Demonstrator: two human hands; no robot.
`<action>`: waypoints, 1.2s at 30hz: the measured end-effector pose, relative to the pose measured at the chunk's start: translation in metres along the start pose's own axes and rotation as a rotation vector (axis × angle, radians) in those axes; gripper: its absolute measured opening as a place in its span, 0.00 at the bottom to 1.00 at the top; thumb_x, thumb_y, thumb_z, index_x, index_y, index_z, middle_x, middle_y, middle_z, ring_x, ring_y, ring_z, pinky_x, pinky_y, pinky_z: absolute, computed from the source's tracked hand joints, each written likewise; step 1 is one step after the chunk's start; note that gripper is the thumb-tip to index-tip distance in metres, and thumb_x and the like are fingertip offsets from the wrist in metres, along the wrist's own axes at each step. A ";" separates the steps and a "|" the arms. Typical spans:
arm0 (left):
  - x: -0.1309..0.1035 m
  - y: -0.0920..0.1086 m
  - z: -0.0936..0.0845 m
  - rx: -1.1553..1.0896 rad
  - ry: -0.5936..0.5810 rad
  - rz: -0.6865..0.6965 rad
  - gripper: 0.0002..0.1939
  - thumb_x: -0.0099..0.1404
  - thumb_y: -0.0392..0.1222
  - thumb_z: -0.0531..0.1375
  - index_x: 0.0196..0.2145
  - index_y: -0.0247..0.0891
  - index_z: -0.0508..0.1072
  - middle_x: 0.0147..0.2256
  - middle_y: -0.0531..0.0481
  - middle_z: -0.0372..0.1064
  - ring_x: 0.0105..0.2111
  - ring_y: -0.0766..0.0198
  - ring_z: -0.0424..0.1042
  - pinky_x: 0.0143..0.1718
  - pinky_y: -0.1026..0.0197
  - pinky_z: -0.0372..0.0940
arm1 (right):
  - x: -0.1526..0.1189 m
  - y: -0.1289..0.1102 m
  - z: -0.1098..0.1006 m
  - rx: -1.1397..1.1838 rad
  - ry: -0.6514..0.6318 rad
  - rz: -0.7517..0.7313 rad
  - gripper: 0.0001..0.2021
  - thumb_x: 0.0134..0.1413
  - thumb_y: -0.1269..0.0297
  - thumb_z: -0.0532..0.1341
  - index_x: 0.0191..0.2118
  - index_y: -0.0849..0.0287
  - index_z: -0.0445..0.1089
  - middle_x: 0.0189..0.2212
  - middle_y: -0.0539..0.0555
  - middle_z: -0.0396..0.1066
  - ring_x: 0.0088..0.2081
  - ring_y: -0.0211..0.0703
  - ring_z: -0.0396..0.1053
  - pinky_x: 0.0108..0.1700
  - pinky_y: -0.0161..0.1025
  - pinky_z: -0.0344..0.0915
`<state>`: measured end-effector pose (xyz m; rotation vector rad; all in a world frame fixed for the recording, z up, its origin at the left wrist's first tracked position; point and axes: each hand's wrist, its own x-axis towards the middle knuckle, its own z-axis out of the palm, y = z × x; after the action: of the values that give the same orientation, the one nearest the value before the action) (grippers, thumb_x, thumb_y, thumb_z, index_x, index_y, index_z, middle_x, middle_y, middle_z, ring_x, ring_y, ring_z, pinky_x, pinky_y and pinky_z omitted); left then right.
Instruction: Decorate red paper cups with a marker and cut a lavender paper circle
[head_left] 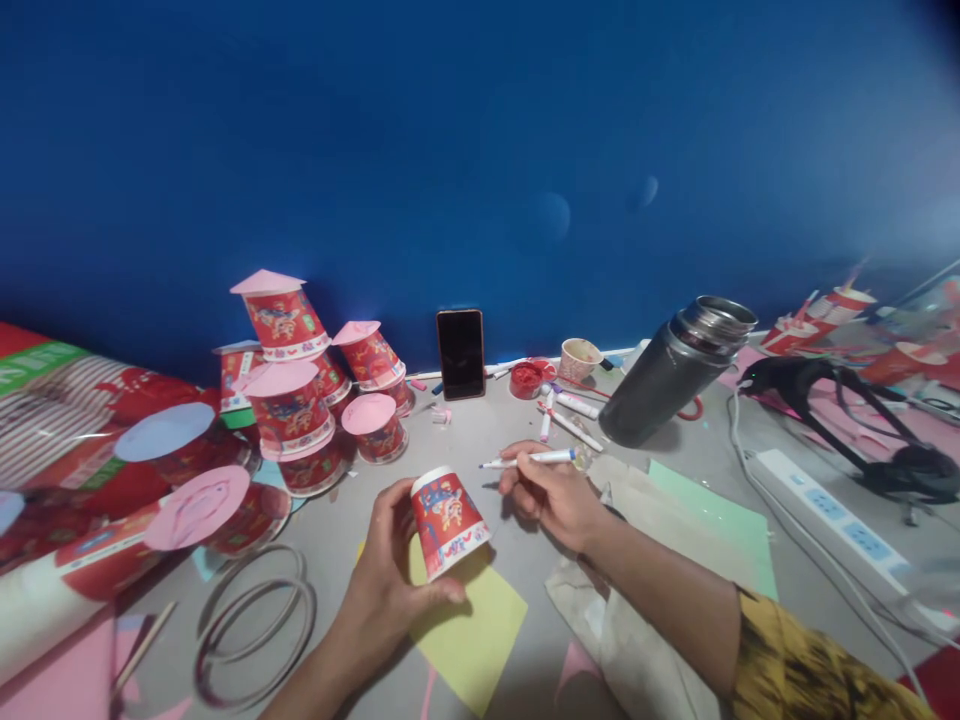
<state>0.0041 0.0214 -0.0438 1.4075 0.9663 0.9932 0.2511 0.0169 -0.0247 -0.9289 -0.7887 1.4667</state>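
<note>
My left hand [390, 570] is closed around a red printed paper cup [450, 522], which it holds tilted over a yellow sheet of paper [480, 635]. The cup's wider rim points down to the right. In my right hand [551, 495] sits a white marker pen [547, 458] with a blue end, pinched between thumb and fingers. Its tip points left, a short way from the cup and apart from it. A grey cloth [630, 600] lies under my right forearm.
Left stand several stacked red cups with pink paper tops [289, 405]. A phone [461, 353] leans on the blue wall. Markers [574, 430], a dark flask [667, 375], a power strip [832, 520], a black headset [847, 420] and metal rings [259, 630] lie around.
</note>
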 end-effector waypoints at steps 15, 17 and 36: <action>0.000 0.009 0.003 -0.003 0.013 0.080 0.56 0.42 0.65 0.81 0.62 0.45 0.62 0.63 0.35 0.65 0.65 0.34 0.68 0.67 0.34 0.65 | -0.027 0.005 0.014 -0.953 -0.189 -0.897 0.06 0.64 0.71 0.65 0.42 0.52 0.70 0.30 0.50 0.71 0.31 0.43 0.70 0.34 0.38 0.67; 0.000 0.010 0.001 0.016 -0.010 0.087 0.56 0.44 0.63 0.81 0.64 0.45 0.62 0.64 0.35 0.64 0.67 0.34 0.66 0.68 0.34 0.62 | -0.027 0.005 0.013 -0.973 -0.203 -0.915 0.07 0.64 0.73 0.64 0.42 0.52 0.70 0.30 0.50 0.71 0.31 0.43 0.70 0.34 0.37 0.66; 0.000 0.027 -0.001 0.346 -0.009 0.286 0.38 0.58 0.34 0.67 0.65 0.47 0.64 0.61 0.42 0.62 0.64 0.46 0.68 0.63 0.44 0.71 | -0.034 0.002 0.014 -1.159 -0.228 -0.961 0.08 0.68 0.71 0.62 0.48 0.54 0.70 0.33 0.54 0.74 0.33 0.46 0.71 0.36 0.40 0.66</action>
<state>0.0035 0.0197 -0.0172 1.8774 0.9801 1.0594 0.2388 -0.0164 -0.0164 -0.9404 -1.9945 0.1627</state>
